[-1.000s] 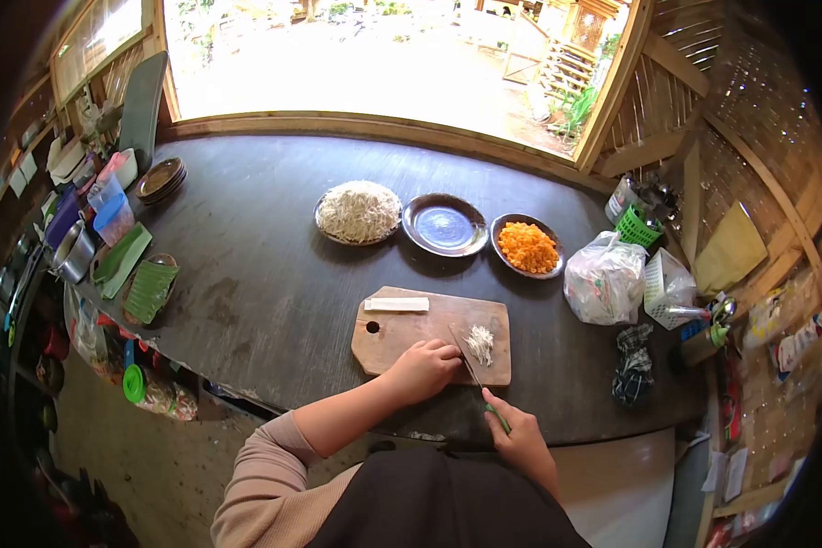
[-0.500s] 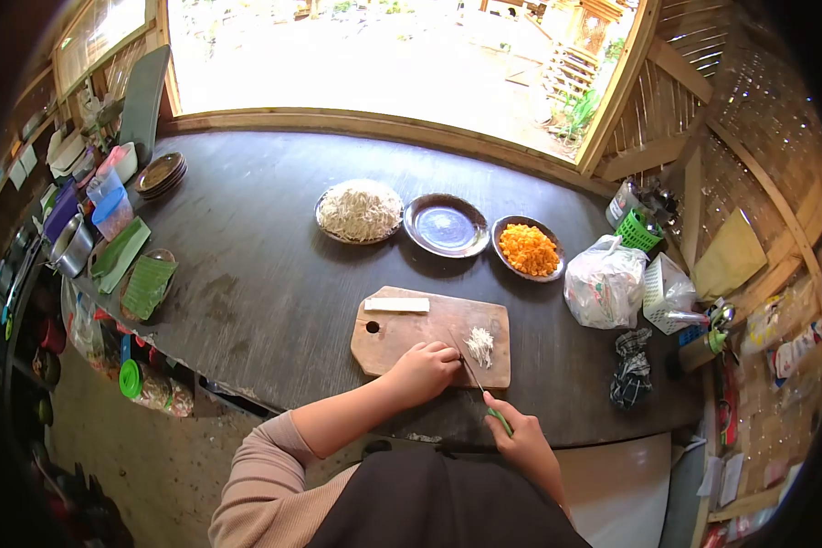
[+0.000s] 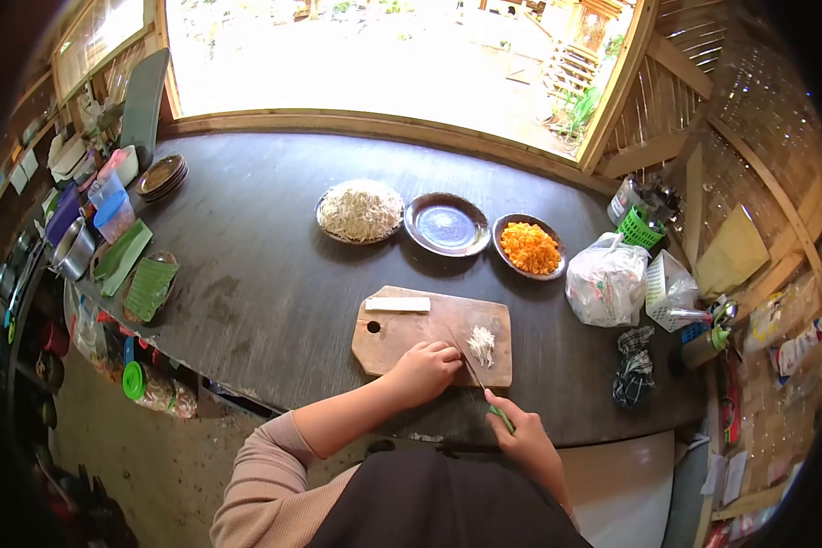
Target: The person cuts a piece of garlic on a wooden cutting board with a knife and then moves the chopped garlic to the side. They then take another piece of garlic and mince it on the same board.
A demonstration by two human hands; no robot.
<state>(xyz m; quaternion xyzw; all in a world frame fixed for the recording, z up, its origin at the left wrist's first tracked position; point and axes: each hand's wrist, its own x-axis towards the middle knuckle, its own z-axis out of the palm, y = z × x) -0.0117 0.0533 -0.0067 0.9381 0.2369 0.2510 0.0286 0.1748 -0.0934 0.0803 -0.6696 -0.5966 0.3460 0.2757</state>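
A wooden cutting board (image 3: 397,347) lies near the table's front edge. My left hand (image 3: 426,373) rests on it with curled fingers; whatever lies under them is hidden. My right hand (image 3: 519,429) is closed around the green handle of a knife (image 3: 473,370), whose blade reaches onto the board beside my left fingertips. Right of the blade sits a small pile of thin white strips (image 3: 481,346). A white rectangular block (image 3: 398,304) lies along the board's back left edge.
Behind the board stand a plate of white shreds (image 3: 360,211), a bare dark plate (image 3: 447,226) and a plate of orange pieces (image 3: 531,249). Rightward are a plastic bag (image 3: 607,281) and a dark checked cloth (image 3: 633,366). Banana leaves (image 3: 150,289) lie at the left.
The view has shifted very slightly. Both hands and the knife hold nearly the same places on the board.
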